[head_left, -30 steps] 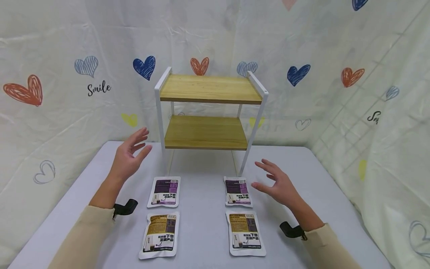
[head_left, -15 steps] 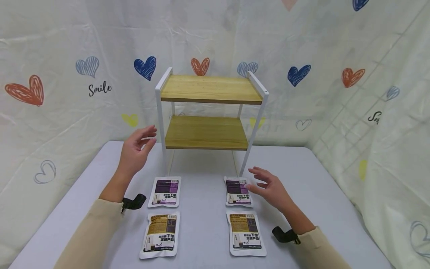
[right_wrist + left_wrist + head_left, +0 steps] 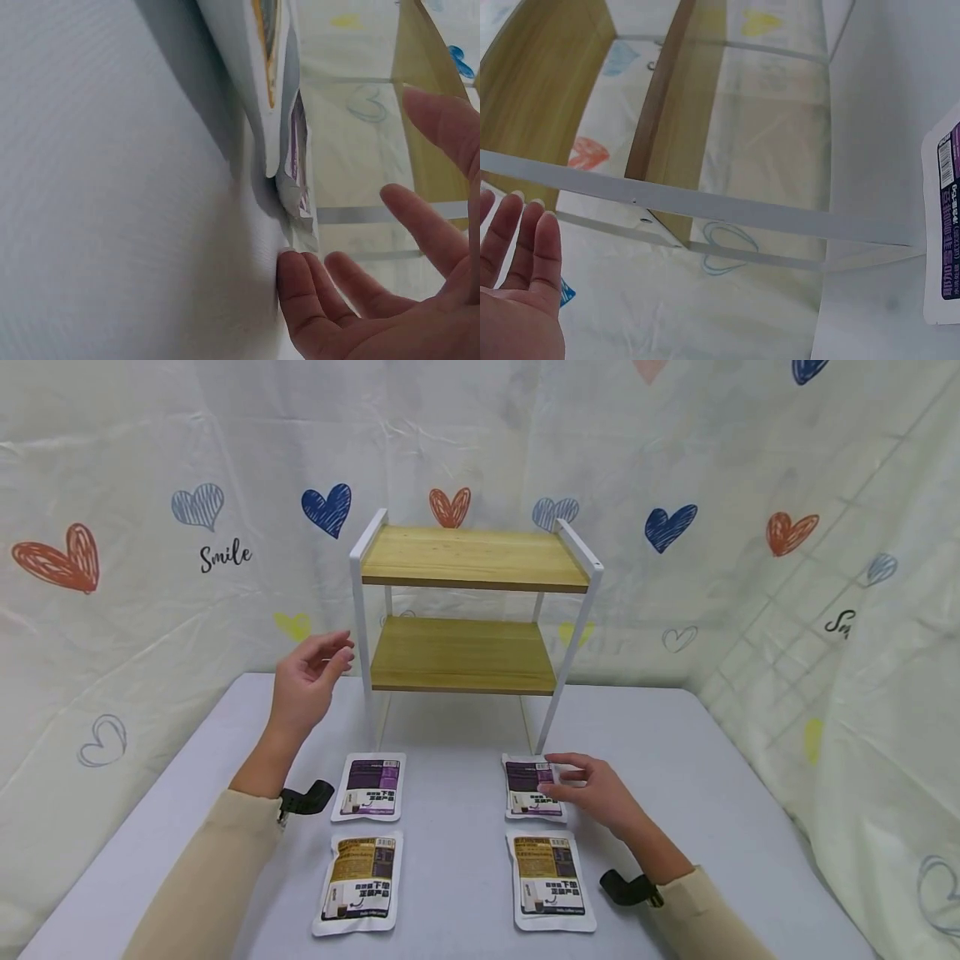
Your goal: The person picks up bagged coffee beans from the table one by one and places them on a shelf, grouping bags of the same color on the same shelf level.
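Your right hand (image 3: 592, 787) lies low over the table (image 3: 720, 777) with its fingers loosely spread, the fingertips (image 3: 546, 787) touching the right edge of the purple pouch (image 3: 531, 787) in the far row; the right wrist view shows a fingertip at that pouch's corner, without any pinch on it. Your left hand (image 3: 307, 681) is raised in the air, open with the fingers relaxed and a little bent, holding nothing, just beside the white front-left post of the shelf rack (image 3: 468, 610) and not touching it.

You have four pouches on the table, laid two by two. Two are purple: the one under your right fingertips and a second purple pouch (image 3: 369, 787) to its left, nearer your left forearm. Two are brown, in the row closer to you: the left brown pouch (image 3: 357, 883) and the right brown pouch (image 3: 549, 880), which lies just beside your right wrist. One rack stands behind them, with two wooden boards.
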The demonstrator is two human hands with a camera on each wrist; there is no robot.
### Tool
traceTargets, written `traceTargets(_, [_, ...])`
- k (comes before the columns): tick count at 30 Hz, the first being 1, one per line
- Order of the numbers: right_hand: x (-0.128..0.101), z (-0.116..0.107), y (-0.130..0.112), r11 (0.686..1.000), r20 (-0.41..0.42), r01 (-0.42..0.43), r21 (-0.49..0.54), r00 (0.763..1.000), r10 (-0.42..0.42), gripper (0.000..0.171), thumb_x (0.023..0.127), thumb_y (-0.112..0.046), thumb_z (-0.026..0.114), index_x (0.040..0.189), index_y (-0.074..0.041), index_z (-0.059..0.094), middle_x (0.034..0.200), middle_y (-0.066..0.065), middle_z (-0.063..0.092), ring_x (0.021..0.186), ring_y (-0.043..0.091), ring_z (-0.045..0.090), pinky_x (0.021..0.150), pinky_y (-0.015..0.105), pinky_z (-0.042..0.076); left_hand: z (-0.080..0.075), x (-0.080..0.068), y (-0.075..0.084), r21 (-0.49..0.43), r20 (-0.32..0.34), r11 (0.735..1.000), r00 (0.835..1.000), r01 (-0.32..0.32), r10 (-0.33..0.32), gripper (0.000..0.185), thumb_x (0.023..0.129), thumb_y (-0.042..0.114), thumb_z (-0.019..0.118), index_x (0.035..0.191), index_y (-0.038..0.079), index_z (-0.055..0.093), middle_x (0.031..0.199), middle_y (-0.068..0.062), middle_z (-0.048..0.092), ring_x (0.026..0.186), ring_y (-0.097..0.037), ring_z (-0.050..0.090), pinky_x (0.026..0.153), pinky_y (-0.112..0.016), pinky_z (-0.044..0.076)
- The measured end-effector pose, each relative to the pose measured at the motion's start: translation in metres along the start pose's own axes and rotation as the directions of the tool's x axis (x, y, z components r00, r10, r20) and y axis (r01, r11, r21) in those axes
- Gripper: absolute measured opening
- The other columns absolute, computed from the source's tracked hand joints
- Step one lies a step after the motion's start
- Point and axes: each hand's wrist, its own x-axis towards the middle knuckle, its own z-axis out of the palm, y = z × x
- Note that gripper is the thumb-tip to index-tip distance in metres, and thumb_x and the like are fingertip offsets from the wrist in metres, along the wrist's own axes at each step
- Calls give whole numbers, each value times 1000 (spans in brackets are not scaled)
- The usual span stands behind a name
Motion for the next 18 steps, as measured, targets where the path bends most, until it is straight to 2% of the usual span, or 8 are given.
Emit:
traceTargets(7, [3, 3, 0, 1000, 20, -21, -12, 1000, 21, 68, 83, -48, 83, 141, -19, 62, 148, 17, 56, 129, 42, 60, 104, 62, 51, 0, 4, 3, -44, 8, 999, 1000, 12, -11, 35, 101, 20, 66, 135, 9, 66, 123, -17, 68, 98, -4, 67, 88, -9, 53])
traceTargets(14, [12, 3, 4, 999, 36, -18, -41, 999, 19, 68, 81, -49, 85, 139, -20, 64, 142, 13, 61, 125, 37, 62, 100, 57, 55, 0, 9, 3, -75, 16, 997, 1000, -2, 3, 33, 100, 12, 66, 131, 2, 66, 118, -18, 68, 94, -12, 69, 85, -10, 55])
traceTargets(18, [17, 5, 5, 998, 39, -26, -56, 999, 28, 66, 80, -48, 86, 136, -20, 66, 138, 13, 63, 121, 34, 62, 96, 53, 57, 1, 9, 6, -84, 14, 996, 1000, 11, -9, 32, 100, 12, 66, 129, -1, 66, 118, -18, 67, 92, -8, 68, 84, -9, 55])
